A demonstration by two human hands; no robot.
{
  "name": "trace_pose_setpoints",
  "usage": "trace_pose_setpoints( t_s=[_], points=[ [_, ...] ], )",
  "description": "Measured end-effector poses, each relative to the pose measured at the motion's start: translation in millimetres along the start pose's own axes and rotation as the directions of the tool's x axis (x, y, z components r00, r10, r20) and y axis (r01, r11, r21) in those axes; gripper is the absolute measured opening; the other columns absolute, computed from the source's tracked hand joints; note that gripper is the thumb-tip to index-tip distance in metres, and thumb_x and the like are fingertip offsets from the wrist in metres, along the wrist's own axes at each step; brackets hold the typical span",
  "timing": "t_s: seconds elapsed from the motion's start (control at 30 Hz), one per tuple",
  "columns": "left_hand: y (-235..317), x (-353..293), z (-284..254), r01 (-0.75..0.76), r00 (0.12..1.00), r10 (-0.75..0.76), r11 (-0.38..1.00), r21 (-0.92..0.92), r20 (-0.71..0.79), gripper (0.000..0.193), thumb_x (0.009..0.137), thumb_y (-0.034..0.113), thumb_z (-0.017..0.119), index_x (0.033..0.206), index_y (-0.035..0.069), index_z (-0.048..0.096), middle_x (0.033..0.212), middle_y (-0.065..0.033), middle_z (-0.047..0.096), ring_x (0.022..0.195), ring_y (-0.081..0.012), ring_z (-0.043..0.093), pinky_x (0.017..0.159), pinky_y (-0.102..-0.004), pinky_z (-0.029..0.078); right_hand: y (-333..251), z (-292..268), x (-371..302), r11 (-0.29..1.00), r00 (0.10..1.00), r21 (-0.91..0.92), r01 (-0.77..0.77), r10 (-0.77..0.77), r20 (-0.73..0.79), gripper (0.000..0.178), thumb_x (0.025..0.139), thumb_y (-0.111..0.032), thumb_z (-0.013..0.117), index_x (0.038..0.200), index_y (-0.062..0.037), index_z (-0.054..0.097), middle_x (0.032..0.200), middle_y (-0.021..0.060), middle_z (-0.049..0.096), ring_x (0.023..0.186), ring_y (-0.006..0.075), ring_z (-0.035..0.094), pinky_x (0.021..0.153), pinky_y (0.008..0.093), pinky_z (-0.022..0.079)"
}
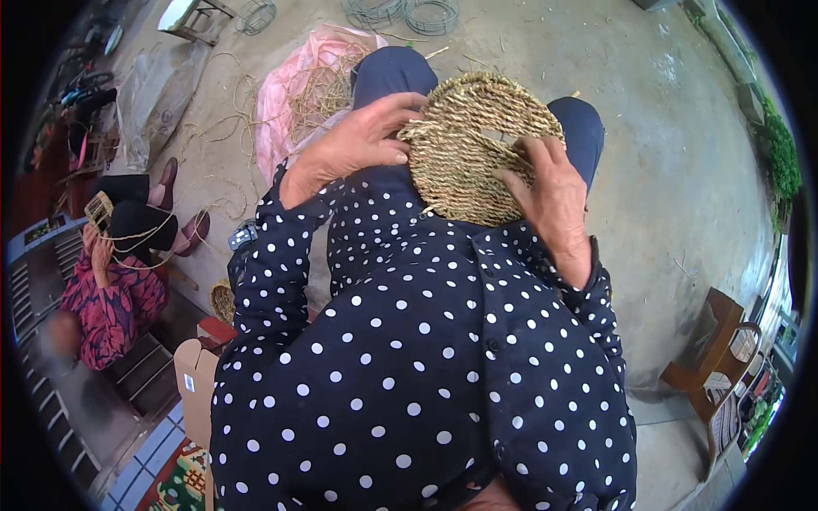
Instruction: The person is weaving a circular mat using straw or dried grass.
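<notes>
The round woven piece [464, 192] sits between the left fingers [402, 102], spread at its rim, and the right fingers [542, 153], curled at a straw strand [460, 136], grip unclear. Beyond the left fingers, loose straw [328, 94] lies on pink plastic [271, 111].

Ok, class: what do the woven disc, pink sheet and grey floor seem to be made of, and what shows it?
Woven disc: probably dried grass or straw, matte and rough; twisted tan-green strands show.
Pink sheet: likely thin plastic film, with a slight sheen; it looks crumpled and partly see-through.
Grey floor: perhaps concrete, fairly smooth; its surface is patchy and stained.
</notes>
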State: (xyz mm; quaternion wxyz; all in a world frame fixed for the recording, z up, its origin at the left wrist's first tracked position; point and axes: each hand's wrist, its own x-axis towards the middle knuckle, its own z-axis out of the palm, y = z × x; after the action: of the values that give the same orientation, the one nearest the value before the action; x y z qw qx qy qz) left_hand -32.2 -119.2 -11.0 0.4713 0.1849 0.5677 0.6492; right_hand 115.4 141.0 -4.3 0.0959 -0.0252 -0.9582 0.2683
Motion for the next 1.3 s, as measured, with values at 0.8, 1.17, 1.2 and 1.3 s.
trace_pose_setpoints(
  t_s=[0.8,1.17,1.2,1.3],
  points=[
    [-44.1,16.3,39.4,-0.280,0.799,0.258,0.959,0.043,-0.543,0.011,0.096,0.005,0.054,0.105,-0.001,0.058,0.094,-0.0015,0.065,0.086,-0.0038,0.056,0.077,-0.0183,0.044,180.6,-53.1,-108.4,0.625,0.583,0.181,-0.759,0.777,-0.238,0.025,0.095,-0.026,0.053,0.096,-0.0066,0.070,0.071,0.0125,0.068,0.065,0.0223,0.067,0.063,0.0349,0.052],
    [-49.2,29.0,49.1,-0.282,0.726,0.295,0.951,0.123,-0.622,0.015,0.088,-0.001,0.063,0.102,0.000,0.058,0.085,-0.0005,0.063,0.077,-0.0039,0.056,0.067,-0.0199,0.045,23.5,2.2,-43.4,0.916,0.976,0.336,-0.219,0.203,0.081,0.035,0.085,-0.019,0.073,0.114,-0.0040,0.061,0.096,0.0145,0.068,0.088,0.0274,0.068,0.079,0.0344,0.053],
    [-49.3,29.2,51.7,-0.278,0.724,0.293,0.953,0.125,-0.625,0.015,0.088,-0.001,0.063,0.102,0.000,0.058,0.085,-0.0005,0.063,0.077,-0.0039,0.056,0.067,-0.0199,0.045,7.0,5.2,-37.1,0.931,0.978,0.304,-0.201,0.174,0.114,0.035,0.084,-0.020,0.073,0.113,-0.0040,0.061,0.092,0.0166,0.067,0.083,0.0308,0.067,0.074,0.0369,0.053],
    [-46.8,27.7,57.6,-0.293,0.677,0.289,0.949,0.112,-0.677,0.016,0.088,-0.002,0.063,0.103,-0.002,0.058,0.086,-0.0030,0.066,0.077,-0.0053,0.058,0.068,-0.0201,0.046,2.5,15.0,-37.0,0.920,0.978,0.335,-0.202,0.174,0.112,0.018,0.088,-0.016,0.069,0.100,-0.0022,0.065,0.078,0.0171,0.064,0.070,0.0301,0.065,0.066,0.0358,0.051]
  ],
)
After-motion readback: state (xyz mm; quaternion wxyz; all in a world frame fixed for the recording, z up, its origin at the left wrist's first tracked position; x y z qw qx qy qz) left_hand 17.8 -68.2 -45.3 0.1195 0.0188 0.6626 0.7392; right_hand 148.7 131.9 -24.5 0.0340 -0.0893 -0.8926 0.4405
